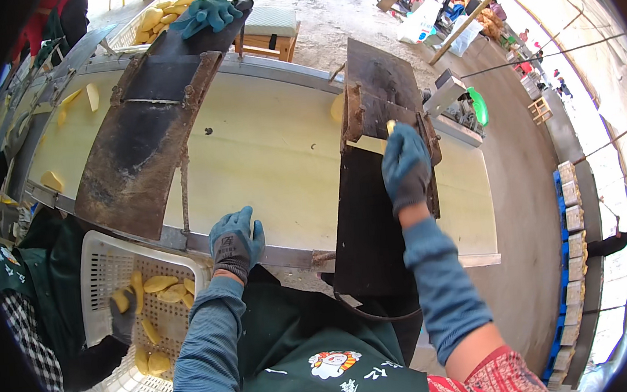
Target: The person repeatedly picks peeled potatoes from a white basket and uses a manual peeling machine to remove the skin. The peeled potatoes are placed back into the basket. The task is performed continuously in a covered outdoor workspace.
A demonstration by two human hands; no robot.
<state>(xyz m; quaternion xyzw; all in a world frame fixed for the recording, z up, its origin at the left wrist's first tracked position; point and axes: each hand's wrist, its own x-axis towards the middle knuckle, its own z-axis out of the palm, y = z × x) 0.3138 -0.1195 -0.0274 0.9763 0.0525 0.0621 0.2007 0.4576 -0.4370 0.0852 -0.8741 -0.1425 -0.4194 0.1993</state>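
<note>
My right hand (407,163), in a blue and grey work glove, is closed on a small yellow piece (391,127), possibly a root vegetable, mostly hidden by the fingers. It is over the right-hand dark board (373,219), near a crosswise slot with a pale strip. My left hand (238,241), gloved the same way, rests at the near metal rim of the pale yellow conveyor belt (266,161), fingers spread, with nothing seen in it. Left of it, a white plastic basket (91,285) holds several peeled yellow pieces (160,283).
A co-worker's gloved hand (124,316) holds a yellow piece in the basket. Another slanted dark board (127,150) spans the belt, with blue gloves (211,15) at its far end. A crate of yellow pieces (164,17) stands beyond. Metal rods and brackets edge the boards.
</note>
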